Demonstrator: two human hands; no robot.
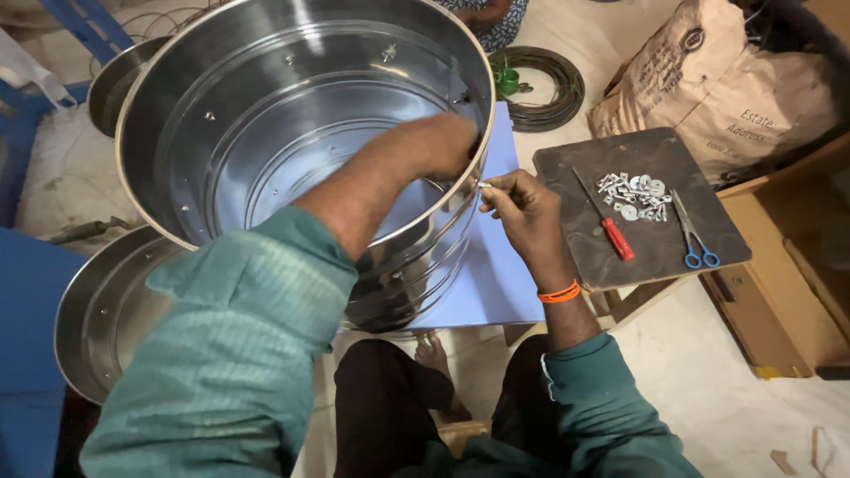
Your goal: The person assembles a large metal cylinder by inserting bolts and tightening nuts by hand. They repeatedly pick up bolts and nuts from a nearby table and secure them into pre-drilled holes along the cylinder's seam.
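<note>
A large shiny steel drum (pixel 292 133), round and tilted toward the camera, fills the upper left and centre of the frame. The left hand (pixel 440 144) reaches inside it, fingers curled against the inner wall near the rim at centre right; what that grip holds, if anything, cannot be told, since the fingers hide it. The right hand (pixel 524 210) is just outside the same stretch of rim, its grip pinched shut on a thin silvery metal tool (pixel 490 185) whose tip touches the drum's wall. An orange band (pixel 560 292) circles that wrist. Both arms wear teal sleeves.

To the right, a dark square board (pixel 575 235) serves as a small table and carries a red-handled screwdriver (pixel 611 232), a heap of small silver nuts and washers (pixel 635 195) and blue-handled scissors (pixel 693 235). A blue sheet (pixel 496 283) lies under the drum. A coil of dark wire (pixel 549 84) sits at top centre, a brown paper sack (pixel 717 88) at upper right, and a round steel lid (pixel 106 310) at lower left.
</note>
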